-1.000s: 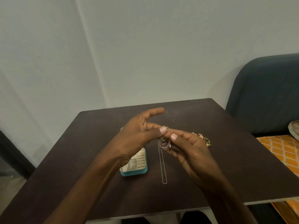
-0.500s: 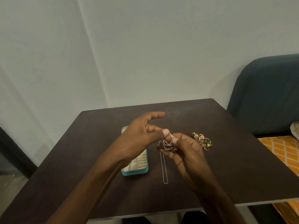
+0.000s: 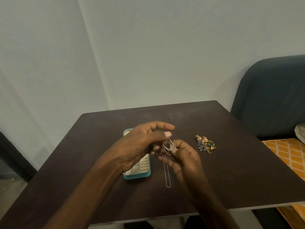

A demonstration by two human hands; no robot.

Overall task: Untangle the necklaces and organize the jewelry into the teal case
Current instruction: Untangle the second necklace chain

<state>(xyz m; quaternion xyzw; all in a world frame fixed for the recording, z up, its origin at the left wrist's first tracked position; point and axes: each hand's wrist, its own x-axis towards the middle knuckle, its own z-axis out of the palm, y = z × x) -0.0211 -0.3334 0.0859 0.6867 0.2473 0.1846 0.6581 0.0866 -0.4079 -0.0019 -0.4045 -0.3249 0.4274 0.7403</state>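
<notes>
Both hands meet above the middle of the dark table (image 3: pixel 231 171). My left hand (image 3: pixel 140 146) pinches a bunch of thin silver necklace chain (image 3: pixel 168 147) between thumb and fingers, its index finger stretched out. My right hand (image 3: pixel 183 156) pinches the same bunch from the right. A long loop of the chain (image 3: pixel 167 176) trails down onto the table toward me. The open teal case (image 3: pixel 140 174), with cream ring rolls and compartments, lies under my left hand, which hides most of it. A small heap of gold and coloured jewelry (image 3: pixel 205 143) lies to the right.
The table stands in a corner of pale walls. A dark blue upholstered seat back (image 3: pixel 272 96) and an orange patterned cushion (image 3: pixel 287 156) are just past the table's right edge. The table's front edge (image 3: pixel 247 207) is close to me.
The hands have drawn closer together and the silver chain has been gathered into a tighter bunch between them. My right hand has slid left, uncovering the jewelry heap.
</notes>
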